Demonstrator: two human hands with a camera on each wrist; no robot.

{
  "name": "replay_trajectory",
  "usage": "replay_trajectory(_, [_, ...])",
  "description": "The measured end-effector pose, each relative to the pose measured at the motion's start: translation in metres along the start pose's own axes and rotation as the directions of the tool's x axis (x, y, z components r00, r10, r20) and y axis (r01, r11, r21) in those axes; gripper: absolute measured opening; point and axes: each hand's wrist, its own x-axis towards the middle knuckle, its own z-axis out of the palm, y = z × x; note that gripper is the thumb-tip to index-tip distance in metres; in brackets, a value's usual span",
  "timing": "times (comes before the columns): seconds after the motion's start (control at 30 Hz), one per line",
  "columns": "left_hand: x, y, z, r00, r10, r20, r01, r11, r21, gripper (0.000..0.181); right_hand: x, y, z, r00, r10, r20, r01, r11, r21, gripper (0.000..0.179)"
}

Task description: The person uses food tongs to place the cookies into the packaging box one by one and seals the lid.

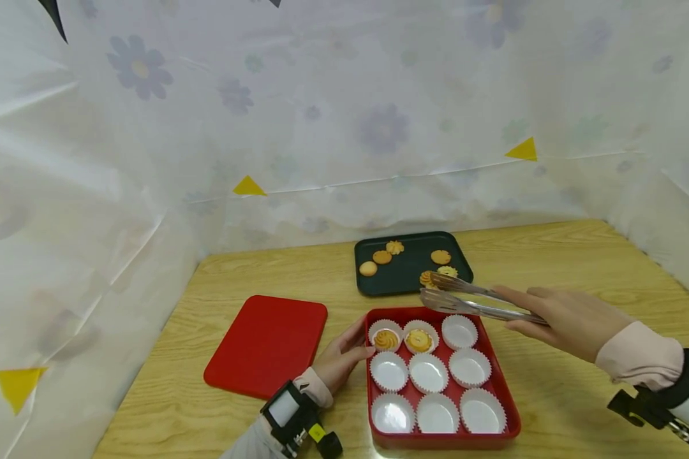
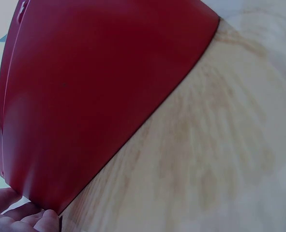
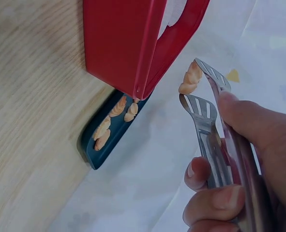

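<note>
My right hand (image 1: 574,319) holds a pair of metal tongs (image 1: 482,306) above the far edge of a red box (image 1: 508,414). Between the slotted tong tips in the right wrist view is a swirled cookie (image 3: 191,77). My left hand (image 1: 340,357) grips the box's left wall, its thumb over the rim; some fingers (image 2: 29,220) show beside the red wall in the left wrist view. White paper cups (image 1: 427,373) fill the box in rows. Two cups in the back row hold a swirled cookie (image 1: 386,339) and a round yellow-centred cookie (image 1: 418,340).
Behind the box lies a dark green tray (image 1: 407,268) with several cookies, among them a round one (image 1: 369,268) and a flower-shaped one (image 1: 395,247). A flat red lid (image 1: 270,344) rests left of the box on the wooden table (image 1: 166,382). Patterned sheeting (image 1: 344,127) hangs behind.
</note>
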Motion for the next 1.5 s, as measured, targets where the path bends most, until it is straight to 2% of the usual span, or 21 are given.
replay_trajectory(0.3, [0.000, 0.000, -0.002, 1.000, 0.002, -0.003, -0.002, 1.000, 0.000, 0.069, -0.022, -0.003, -0.003, 0.998, 0.057, 0.037, -0.055, 0.997, -0.044, 0.059])
replay_trajectory(0.6, [0.000, 0.000, -0.002, 1.000, -0.001, -0.005, 0.001, 1.000, -0.003, 0.070, -0.035, -0.006, -0.001, 0.986, 0.093, 0.138, -0.083, 0.994, -0.075, 0.058])
replay_trajectory(0.8, [-0.001, 0.001, -0.002, 1.000, 0.000, 0.000, 0.000, 1.000, 0.000, 0.069, -0.034, -0.012, -0.006, 0.983, 0.092, 0.161, -0.074, 0.990, -0.117, 0.057])
replay_trajectory(1.07, [0.000, 0.001, -0.002, 1.000, 0.000, 0.000, 0.000, 1.000, -0.001, 0.070, -0.028, -0.017, -0.005, 0.990, 0.029, 0.135, 0.000, 0.978, -0.211, 0.065])
replay_trajectory(1.33, [0.000, 0.000, -0.002, 1.000, 0.004, 0.008, -0.004, 1.000, 0.011, 0.070, -0.022, -0.019, -0.003, 0.982, 0.028, 0.185, 0.023, 0.964, -0.267, 0.057])
replay_trajectory(1.5, [0.000, 0.001, -0.001, 1.000, -0.006, 0.007, 0.006, 1.000, 0.023, 0.070, -0.018, -0.023, -0.003, 0.983, 0.010, 0.183, 0.042, 0.959, -0.282, 0.055])
